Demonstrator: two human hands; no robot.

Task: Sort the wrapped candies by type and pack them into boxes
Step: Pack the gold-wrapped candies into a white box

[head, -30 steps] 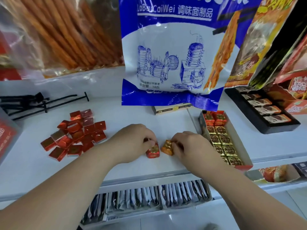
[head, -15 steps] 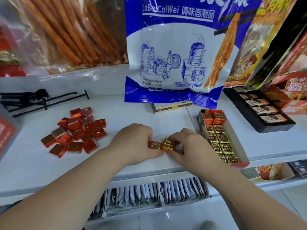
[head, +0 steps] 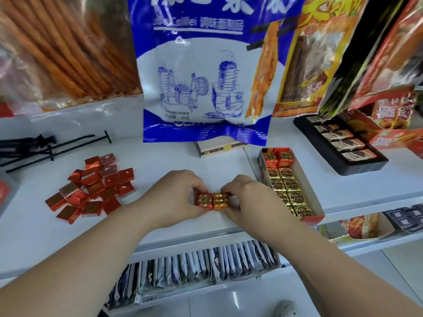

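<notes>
Near the counter's (head: 160, 161) front edge, the left hand (head: 174, 197) pinches a red candy (head: 203, 200) and the right hand (head: 249, 200) pinches a gold candy (head: 220, 200), the two touching side by side. These slick, crinkled foil cubes could slip, or land in the wrong row of the cardboard box (head: 306, 184) toward the right edge.

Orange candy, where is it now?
Head view, centre: the orange candy is pinched by the right hand near the front of the white shelf, touching the red candy in the left hand.
</notes>
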